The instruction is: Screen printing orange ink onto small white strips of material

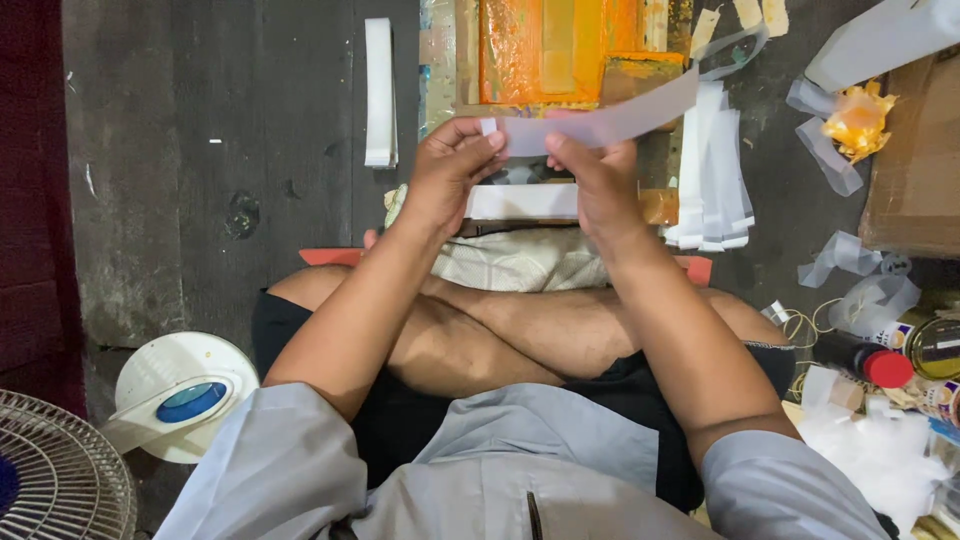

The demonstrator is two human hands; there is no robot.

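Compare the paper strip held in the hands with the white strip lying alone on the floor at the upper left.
The held strip is greyish and translucent; the floor strip is opaque white. The held strip runs roughly sideways, tilted up to the right, pinched between the left hand and right hand; the floor strip lies lengthwise away from the person, untouched. Both are long, narrow and flat.

Matt, perhaps translucent paper strip point(600, 122)
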